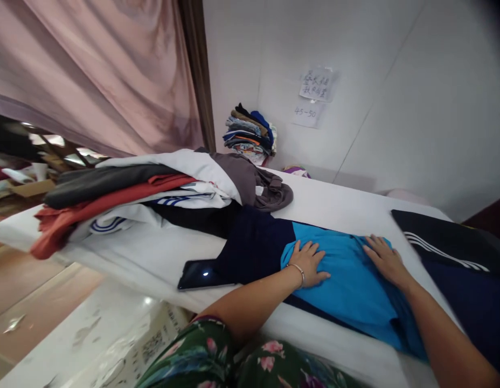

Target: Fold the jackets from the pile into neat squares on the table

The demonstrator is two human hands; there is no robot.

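The blue cloth (342, 291) lies on the white table (326, 202). The left hand (308, 265) is spread flat on the cloth, gripping nothing. The right hand (387, 262) is open and flat too, at the cloth's right side. A black phone (197, 276) is by the cloth's left end. A clothes pile (173, 186) sits left of the cloth, and dark clothes (468, 280) lie right of it.

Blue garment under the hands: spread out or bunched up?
Spread out: the blue garment lies mostly flat on the table, lightly creased, left hand and right hand resting on it. Folds underneath: cannot tell.
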